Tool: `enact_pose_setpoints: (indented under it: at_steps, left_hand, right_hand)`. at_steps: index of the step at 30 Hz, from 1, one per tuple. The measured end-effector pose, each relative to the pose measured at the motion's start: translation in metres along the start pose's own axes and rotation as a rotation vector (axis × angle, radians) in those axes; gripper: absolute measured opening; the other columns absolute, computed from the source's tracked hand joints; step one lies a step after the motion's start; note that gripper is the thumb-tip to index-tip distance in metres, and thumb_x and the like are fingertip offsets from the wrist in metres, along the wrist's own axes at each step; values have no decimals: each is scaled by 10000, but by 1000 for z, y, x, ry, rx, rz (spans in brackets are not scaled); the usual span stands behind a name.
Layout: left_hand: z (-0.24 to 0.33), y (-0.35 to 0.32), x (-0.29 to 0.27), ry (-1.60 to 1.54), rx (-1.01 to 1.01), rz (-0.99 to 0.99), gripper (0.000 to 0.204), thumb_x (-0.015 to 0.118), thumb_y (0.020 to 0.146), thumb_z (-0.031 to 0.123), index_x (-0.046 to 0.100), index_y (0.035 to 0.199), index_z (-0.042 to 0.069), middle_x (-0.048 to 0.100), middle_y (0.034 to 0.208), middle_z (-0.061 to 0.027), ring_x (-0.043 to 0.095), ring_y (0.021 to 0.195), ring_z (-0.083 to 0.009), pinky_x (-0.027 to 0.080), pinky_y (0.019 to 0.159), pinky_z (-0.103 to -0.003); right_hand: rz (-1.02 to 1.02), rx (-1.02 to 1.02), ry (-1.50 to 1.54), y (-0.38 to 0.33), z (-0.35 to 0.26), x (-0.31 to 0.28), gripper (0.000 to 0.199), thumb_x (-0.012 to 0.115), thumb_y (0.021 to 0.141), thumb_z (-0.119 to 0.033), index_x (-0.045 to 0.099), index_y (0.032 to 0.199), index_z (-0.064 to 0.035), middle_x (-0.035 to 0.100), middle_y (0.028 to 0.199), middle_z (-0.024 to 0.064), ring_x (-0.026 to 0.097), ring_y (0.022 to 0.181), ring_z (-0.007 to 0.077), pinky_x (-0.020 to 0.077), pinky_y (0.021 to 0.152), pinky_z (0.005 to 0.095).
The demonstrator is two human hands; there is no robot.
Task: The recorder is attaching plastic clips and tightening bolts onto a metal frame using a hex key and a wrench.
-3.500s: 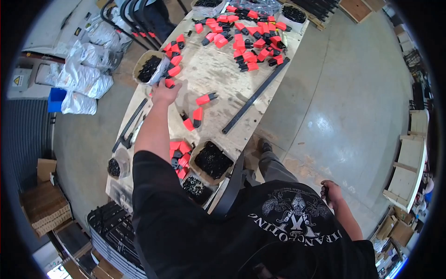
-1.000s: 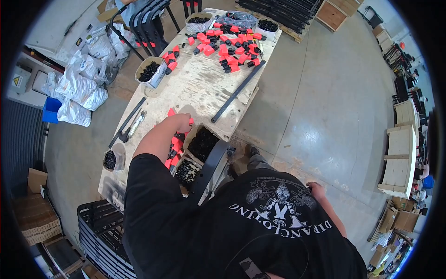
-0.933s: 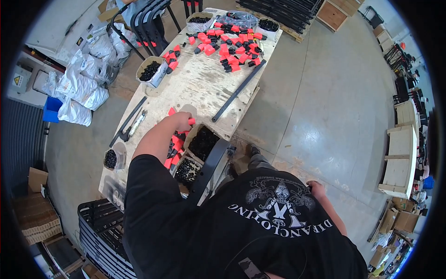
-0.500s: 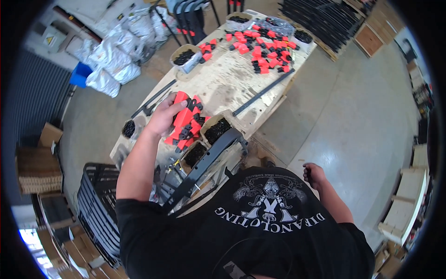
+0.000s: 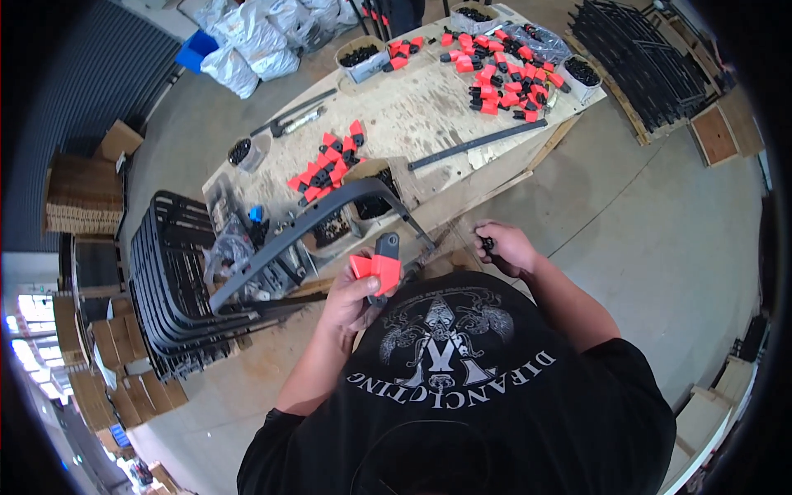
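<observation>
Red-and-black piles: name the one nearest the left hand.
The pile just beyond the curved black bar; the other piles lie farther up the table.

curved dark bar (image 5: 290,235) between left hand (image 5: 351,301) and bare tabletop (image 5: 396,115)

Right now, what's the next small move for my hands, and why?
I'd probably ease the red-and-black plastic pieces in your left hand toward the curved dark bar: it arches close by, its ends look bare, one piece's black tab shows a hole, and your right hand holds small black parts.
</observation>
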State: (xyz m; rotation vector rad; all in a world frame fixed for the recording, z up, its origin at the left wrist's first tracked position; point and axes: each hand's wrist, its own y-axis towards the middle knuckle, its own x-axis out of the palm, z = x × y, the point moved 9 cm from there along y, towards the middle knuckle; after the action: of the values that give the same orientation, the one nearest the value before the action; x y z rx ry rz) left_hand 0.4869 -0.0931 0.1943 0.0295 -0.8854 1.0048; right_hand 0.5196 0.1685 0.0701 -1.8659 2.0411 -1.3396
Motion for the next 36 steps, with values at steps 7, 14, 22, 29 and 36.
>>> enact_pose_setpoints:
  at_steps: [7, 14, 22, 29, 36]
  left_hand:
    - [-24, 7, 12, -6, 127, 59, 359, 833, 806, 130, 572, 1049, 87, 619, 908, -72, 627, 771, -177, 530, 669, -309]
    - [-62, 8, -20, 60, -27, 148, 433, 823, 810, 104, 602, 1177, 36, 651, 953, -44, 633, 825, -137, 534, 693, -275]
    - [-87, 51, -57, 104, -65, 138, 393, 774, 875, 164, 571, 1188, 41, 686, 986, -94, 646, 790, -152, 520, 654, -259]
    - [-113, 101, -104, 137, -98, 257, 355, 749, 911, 128, 562, 1209, 79, 702, 1021, -65, 692, 836, -182, 523, 610, -296]
    - [-115, 107, -100, 276, -87, 337, 375, 769, 892, 117, 575, 1213, 88, 697, 1014, -48, 678, 837, -166, 546, 618, -298]
  right_hand:
    - [-294, 94, -77, -11, -13, 63, 185, 552, 988, -129, 616, 1109, -4, 593, 796, 56, 539, 638, 127, 381, 481, 251]
    - [-285, 63, -143, -3, -10, 91, 128, 627, 952, -122, 582, 1055, -61, 590, 777, 59, 529, 579, 125, 333, 441, 233]
    - [-277, 149, -169, 38, 18, 80, 103, 603, 955, -119, 579, 1015, -39, 600, 822, 74, 534, 624, 132, 357, 463, 248]
    - [-170, 100, -139, 71, 10, 65, 239, 557, 994, -127, 598, 1178, 21, 654, 962, 116, 569, 713, 160, 416, 526, 270]
    - [-104, 105, -174, 97, 8, 56, 238, 633, 991, -182, 610, 1141, 0, 623, 883, 70, 540, 664, 123, 381, 487, 236]
